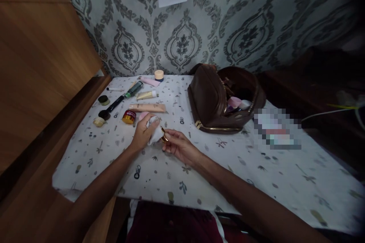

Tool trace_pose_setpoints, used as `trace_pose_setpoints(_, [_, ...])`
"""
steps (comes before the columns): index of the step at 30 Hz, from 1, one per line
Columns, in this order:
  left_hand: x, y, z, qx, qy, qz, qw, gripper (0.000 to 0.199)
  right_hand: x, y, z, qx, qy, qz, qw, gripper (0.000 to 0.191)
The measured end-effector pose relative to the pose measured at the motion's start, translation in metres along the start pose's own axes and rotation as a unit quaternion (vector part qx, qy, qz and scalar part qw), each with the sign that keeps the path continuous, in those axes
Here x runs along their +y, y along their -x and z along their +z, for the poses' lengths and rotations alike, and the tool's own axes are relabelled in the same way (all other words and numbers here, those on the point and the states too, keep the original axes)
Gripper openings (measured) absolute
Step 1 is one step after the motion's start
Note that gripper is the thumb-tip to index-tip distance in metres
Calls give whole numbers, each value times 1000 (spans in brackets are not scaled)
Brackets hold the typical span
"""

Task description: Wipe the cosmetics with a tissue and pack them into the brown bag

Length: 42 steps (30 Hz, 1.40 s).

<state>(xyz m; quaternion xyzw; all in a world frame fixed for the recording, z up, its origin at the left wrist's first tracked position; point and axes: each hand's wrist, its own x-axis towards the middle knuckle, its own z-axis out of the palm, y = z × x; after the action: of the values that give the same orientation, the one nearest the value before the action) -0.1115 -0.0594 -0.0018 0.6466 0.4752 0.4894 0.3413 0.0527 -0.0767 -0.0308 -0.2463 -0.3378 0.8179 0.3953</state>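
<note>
My left hand (142, 133) is closed around a crumpled white cloth (155, 132). My right hand (181, 145) pinches a small shiny gold-coloured item (164, 135), whose near end meets the cloth; its exact kind is too small to tell. A pink round thing (143, 115) shows partly behind my left hand. Just left of that hand stands a red and gold jar (129, 117). A peach tube (148, 108) lies beyond it, with a pale yellow tube (145, 95) farther back.
An unzipped brown bag (209, 95) with items inside stands on the right. A black makeup brush (115, 104), green bottle (134, 89), pink tube (149, 81) and small jars (103, 100) lie at the left and back. A wooden panel (42, 64) borders the patterned tablecloth (176, 186).
</note>
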Motion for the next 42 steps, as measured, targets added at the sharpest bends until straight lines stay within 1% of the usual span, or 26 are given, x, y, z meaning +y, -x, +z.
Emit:
trace_pose_setpoints(2, [-1,0,1,7,37,-37,999,44,0,1,1,-6,35,2,999,36])
trace_pose_setpoints(4, [-2,-2,3,22,98,-84,991,50,1,2,2,-4,65,2,998,35])
trace_pose_setpoints(6, [-2,-4,4,36,160,-139,977,51,1,2,3,5,76,-3,997,37])
trace_pose_setpoints(8, [-2,-5,5,37,201,-186,961,47,1,2,3,12,69,-15,997,41])
trace_pose_setpoints(10, [-3,-6,6,25,220,-206,953,40,0,2,3,17,59,-26,998,42])
trace_pose_setpoints(12, [-5,-4,7,10,231,-209,950,40,-1,2,3,17,55,-28,998,40])
trace_pose_setpoints(15, [-6,0,10,-28,208,-184,960,55,-1,1,3,15,49,-27,998,38])
trace_pose_setpoints(18, [-6,5,10,-102,132,-125,978,69,1,-1,2,31,29,-34,998,39])
trace_pose_setpoints(20, [-6,7,10,-142,92,-88,982,69,1,-2,1,48,20,-42,998,41])
trace_pose_setpoints(22, [-6,8,9,-163,74,-55,982,64,2,-3,0,60,16,-49,997,42])
trace_pose_setpoints(24, [-7,9,10,-183,73,-44,979,63,3,-3,0,74,13,-65,995,41])
trace_pose_setpoints(26, [-8,9,11,-198,79,-46,976,64,3,-3,0,91,6,-87,992,39])
trace_pose_setpoints(28, [-8,10,12,-196,75,-45,977,57,4,-3,1,102,-3,-93,990,41])
trace_pose_setpoints(31, [-5,9,12,-168,57,-45,983,45,2,-2,1,94,-11,-75,993,47])
trace_pose_setpoints(33, [-3,8,11,-145,35,-44,988,39,0,0,0,78,1,-68,995,51])
trace_pose_setpoints(35, [-2,6,8,-126,-2,-24,992,33,-2,1,-1,75,36,-74,994,50])
trace_pose_setpoints(36, [-2,5,7,-120,-26,-9,992,29,-3,2,-2,88,64,-87,990,49])
trace_pose_setpoints(38, [-2,3,4,-120,-71,19,990,24,-6,3,-3,132,129,-129,974,45])
trace_pose_setpoints(40, [-2,2,2,-138,-114,43,983,22,-9,3,-4,168,181,-173,953,42])
trace_pose_setpoints(42, [-4,0,2,-163,-153,65,973,23,-12,3,-4,174,207,-197,942,39])
